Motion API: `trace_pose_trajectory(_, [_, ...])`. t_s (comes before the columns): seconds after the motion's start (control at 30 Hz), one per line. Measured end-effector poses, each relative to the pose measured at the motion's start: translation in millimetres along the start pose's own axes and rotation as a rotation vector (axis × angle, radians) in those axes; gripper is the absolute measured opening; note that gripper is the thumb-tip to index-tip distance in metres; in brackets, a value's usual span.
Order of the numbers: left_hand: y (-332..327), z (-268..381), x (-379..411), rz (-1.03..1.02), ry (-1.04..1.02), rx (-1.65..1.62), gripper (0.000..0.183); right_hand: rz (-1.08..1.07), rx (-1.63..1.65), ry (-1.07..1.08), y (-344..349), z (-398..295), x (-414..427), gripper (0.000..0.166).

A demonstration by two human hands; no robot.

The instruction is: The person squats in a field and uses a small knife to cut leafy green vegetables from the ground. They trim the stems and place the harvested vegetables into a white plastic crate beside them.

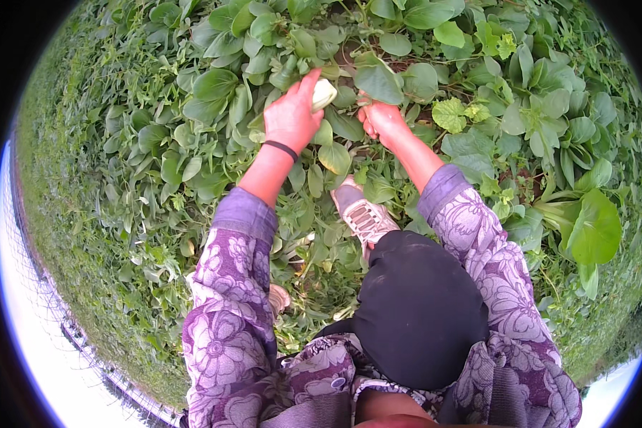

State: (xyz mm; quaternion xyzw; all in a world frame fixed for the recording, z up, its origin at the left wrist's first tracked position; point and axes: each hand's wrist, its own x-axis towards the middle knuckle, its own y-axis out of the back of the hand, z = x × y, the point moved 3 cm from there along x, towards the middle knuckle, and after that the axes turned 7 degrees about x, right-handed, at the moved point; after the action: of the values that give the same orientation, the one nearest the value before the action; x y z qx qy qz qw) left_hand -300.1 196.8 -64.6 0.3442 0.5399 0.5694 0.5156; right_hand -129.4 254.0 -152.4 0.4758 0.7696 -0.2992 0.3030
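Observation:
My left hand (293, 119) grips a leafy green vegetable, probably bok choy, by its lower part. Its pale, rounded base (325, 94) sticks out between thumb and fingers, pointing right. To the right, my right hand (382, 122) is curled low among the plants. A broad green leaf (379, 81) covers its far side, so whatever its fingers hold is hidden. Between the hands grow several leaves, one of them yellowing (334, 158).
Dense leafy plants and weeds surround me. A larger bok choy plant (594, 227) lies or leans at the right. My laced shoe (365, 214) stands below the hands, with another shoe (279, 298) further left. A fence (112, 385) runs along the lower left rim.

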Motion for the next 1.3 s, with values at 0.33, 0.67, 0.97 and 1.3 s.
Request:
trace_pose_trajectory(0.33, [-12.0,1.5,4.4,0.213,0.088,-0.412,0.068,-0.143,0.079,-0.114,-0.7,-15.9,8.6,0.028])
trace_pose_trajectory(0.67, [-15.6,-9.2,6.5,0.157,0.15,-0.839,0.054,-0.367,-0.019,-0.153,4.3,20.0,-62.7,0.038])
trace_pose_trajectory(0.97, [39.4,-23.5,-144.2,0.047,0.402,-1.865,0.048,-0.199,0.36,0.157,30.1,34.2,-149.4,0.026])
trace_pose_trajectory(1.3, [-2.6,-7.2,-245.4,0.065,0.916,-2.465,0.036,-0.767,-0.543,1.065,-80.4,-37.6,-187.4,0.058])
